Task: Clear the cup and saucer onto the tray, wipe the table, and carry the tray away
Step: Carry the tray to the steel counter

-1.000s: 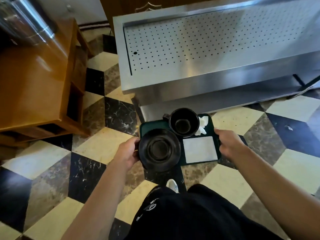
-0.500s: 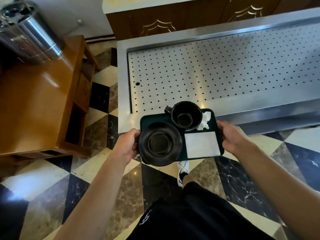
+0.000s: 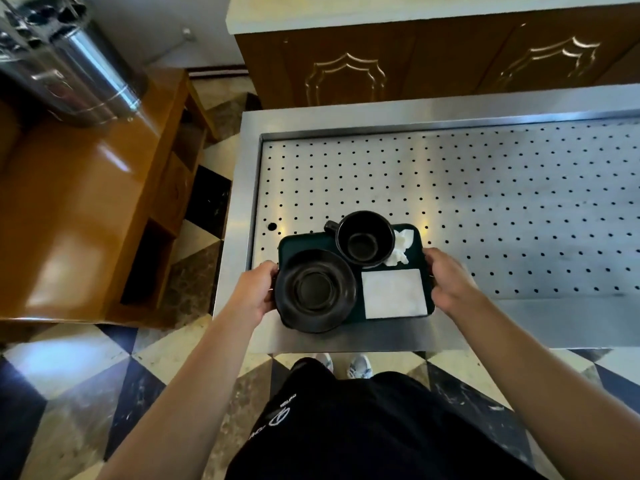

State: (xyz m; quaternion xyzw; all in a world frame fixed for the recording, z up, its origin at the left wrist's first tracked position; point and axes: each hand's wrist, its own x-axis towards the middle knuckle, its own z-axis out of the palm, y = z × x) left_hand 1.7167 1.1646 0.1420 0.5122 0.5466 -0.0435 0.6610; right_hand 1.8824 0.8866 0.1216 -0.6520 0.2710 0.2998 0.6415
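The person holds the dark green tray (image 3: pixel 304 241) by its 2 short ends, above the near left part of a stainless steel counter (image 3: pixel 346 336). The left hand (image 3: pixel 254 292) is closed on the tray's left edge, just beside the saucer, and the right hand (image 3: pixel 450 284) is closed on the right edge; the fingers (image 3: pixel 437 261) curl round the rim, and those of the left hand are mostly hidden under the tray.

On the tray the black cup (image 3: pixel 364 239) stands upright at the far side, handle to the left. The black saucer (image 3: pixel 316 289) lies at the near left, its edge overhanging the tray's near rim. A flat white napkin (image 3: pixel 394 293) fills the near right corner, and a crumpled tissue (image 3: pixel 401 248) lies just beside the cup.

The step in hand appears to be the carry's end, setting the tray down. It should be kept level, since a tilt toward the body could slide the overhanging saucer off. Lowering both ends together onto the counter, then drawing the fingers out, would suit.

The counter's top is a recessed perforated metal sheet (image 3: pixel 467 209) with a raised rim, bare apart from the tray over it. Behind stands a brown cabinet (image 3: pixel 433 60) with carved doors. To the left a wooden stand (image 3: pixel 79 216) carries a steel urn (image 3: pixel 79 64). The floor (image 3: pixel 69 393) is chequered marble in black, cream and brown.
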